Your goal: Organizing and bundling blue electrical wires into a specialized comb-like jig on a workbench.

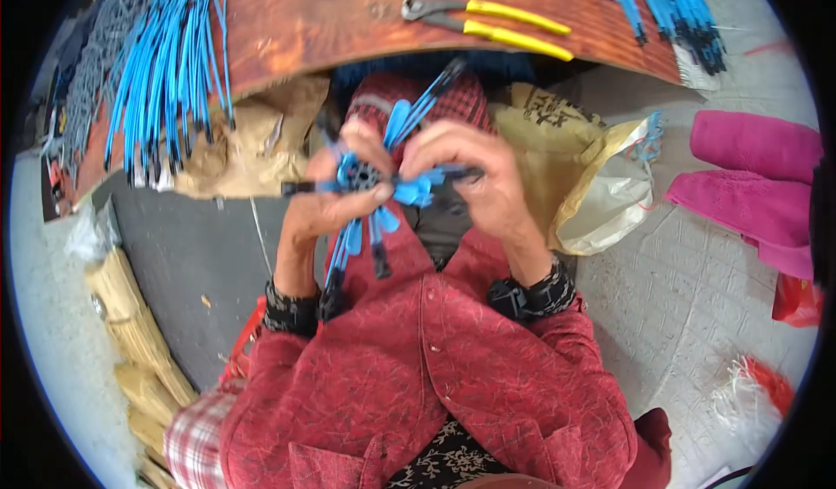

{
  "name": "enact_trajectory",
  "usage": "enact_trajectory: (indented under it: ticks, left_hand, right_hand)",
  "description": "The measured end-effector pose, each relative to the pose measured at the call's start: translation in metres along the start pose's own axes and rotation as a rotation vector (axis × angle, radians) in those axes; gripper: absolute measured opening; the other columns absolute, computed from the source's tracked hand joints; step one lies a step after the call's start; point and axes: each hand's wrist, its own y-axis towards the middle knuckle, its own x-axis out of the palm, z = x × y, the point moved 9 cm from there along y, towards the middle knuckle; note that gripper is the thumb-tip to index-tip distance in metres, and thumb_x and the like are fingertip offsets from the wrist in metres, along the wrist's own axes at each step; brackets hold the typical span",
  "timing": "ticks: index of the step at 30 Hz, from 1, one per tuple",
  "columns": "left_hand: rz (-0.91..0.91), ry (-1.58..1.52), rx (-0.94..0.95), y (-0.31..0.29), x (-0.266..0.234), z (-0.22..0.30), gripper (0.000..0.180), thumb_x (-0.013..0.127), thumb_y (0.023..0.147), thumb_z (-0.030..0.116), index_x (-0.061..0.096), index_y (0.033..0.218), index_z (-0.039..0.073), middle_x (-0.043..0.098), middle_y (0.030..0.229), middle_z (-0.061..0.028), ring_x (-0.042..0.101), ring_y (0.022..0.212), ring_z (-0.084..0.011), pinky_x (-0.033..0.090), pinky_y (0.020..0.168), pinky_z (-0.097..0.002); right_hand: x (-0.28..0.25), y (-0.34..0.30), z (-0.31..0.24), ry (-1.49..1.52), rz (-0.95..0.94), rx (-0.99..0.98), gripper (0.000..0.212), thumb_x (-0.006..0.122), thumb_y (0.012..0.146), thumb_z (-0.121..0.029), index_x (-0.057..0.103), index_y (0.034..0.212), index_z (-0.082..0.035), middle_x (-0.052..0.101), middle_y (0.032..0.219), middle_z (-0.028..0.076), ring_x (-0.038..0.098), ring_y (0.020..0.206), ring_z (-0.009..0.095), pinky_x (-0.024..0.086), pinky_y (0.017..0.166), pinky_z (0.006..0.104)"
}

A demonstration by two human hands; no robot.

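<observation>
In front of my chest, my left hand (318, 210) grips a round black hub (359, 175) with holes in its face. Several blue rods (418, 116) with black tips and flat blue pieces stick out from the hub in different directions. My right hand (488, 175) is closed at the hub's right side, its fingers on a blue rod with a black end. Motion blurs both hands a little, and the fingers cover part of where that rod meets the hub.
Yellow-handled end-cutting pincers (488, 26) lie on the reddish wooden table (296, 27). Loose blue rods (170, 71) overhang its left edge; another bunch (666, 6) lies at the right. Paper sacks (252, 145), a pale woven sack (610, 197) and pink cloth (740, 197) are around my legs.
</observation>
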Motion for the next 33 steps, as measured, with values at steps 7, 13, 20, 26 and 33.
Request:
enact_trajectory:
  ticks: [7, 13, 20, 26, 33]
  left_hand:
    - [-0.033, -0.047, -0.029, -0.009, 0.006, -0.004, 0.018, 0.075, 0.081, 0.015, 0.062, 0.092, 0.007, 0.066, 0.091, -0.0084, 0.057, 0.089, -0.0248, 0.044, 0.083, -0.0396]
    - [0.077, -0.062, -0.040, -0.014, -0.006, -0.016, 0.019, 0.075, 0.082, 0.016, 0.061, 0.093, 0.007, 0.066, 0.089, -0.0101, 0.055, 0.089, -0.0251, 0.043, 0.082, -0.0399]
    - [0.014, -0.100, 0.039, -0.009, -0.005, -0.006, 0.021, 0.078, 0.080, 0.015, 0.062, 0.090, 0.007, 0.064, 0.086, -0.0076, 0.057, 0.084, -0.0228, 0.045, 0.080, -0.0382]
    - [0.069, -0.179, 0.043, -0.014, -0.011, -0.013, 0.020, 0.078, 0.077, 0.015, 0.059, 0.082, 0.008, 0.063, 0.080, -0.0067, 0.054, 0.078, -0.0194, 0.043, 0.074, -0.0355]
    - [0.143, -0.191, -0.034, -0.020, -0.010, -0.019, 0.022, 0.078, 0.075, 0.015, 0.058, 0.081, 0.008, 0.064, 0.079, -0.0059, 0.054, 0.080, -0.0194, 0.043, 0.075, -0.0354]
  right_hand:
    - [-0.062, 0.028, -0.014, -0.432, 0.177, 0.039, 0.009, 0.067, 0.085, -0.009, 0.069, 0.081, -0.002, 0.068, 0.080, 0.011, 0.067, 0.076, 0.025, 0.053, 0.073, 0.0359]
    - [-0.123, 0.055, 0.026, -1.303, 0.013, -0.064, 0.037, 0.081, 0.075, -0.025, 0.062, 0.103, -0.010, 0.061, 0.116, 0.008, 0.057, 0.108, 0.033, 0.046, 0.090, 0.0461]
    - [-0.114, 0.043, 0.012, -1.442, -0.069, -0.130, 0.019, 0.077, 0.074, -0.014, 0.061, 0.083, -0.009, 0.060, 0.094, 0.003, 0.060, 0.086, 0.027, 0.051, 0.069, 0.0395]
    - [-0.097, -0.045, 0.049, -0.260, -0.016, 0.779, 0.016, 0.066, 0.088, -0.015, 0.064, 0.096, 0.000, 0.064, 0.078, 0.004, 0.060, 0.073, 0.007, 0.049, 0.066, 0.0266]
    - [-0.052, -0.082, 0.016, -0.201, -0.583, 0.681, 0.031, 0.074, 0.089, -0.029, 0.065, 0.089, 0.001, 0.065, 0.092, 0.010, 0.062, 0.084, 0.021, 0.048, 0.075, 0.0347]
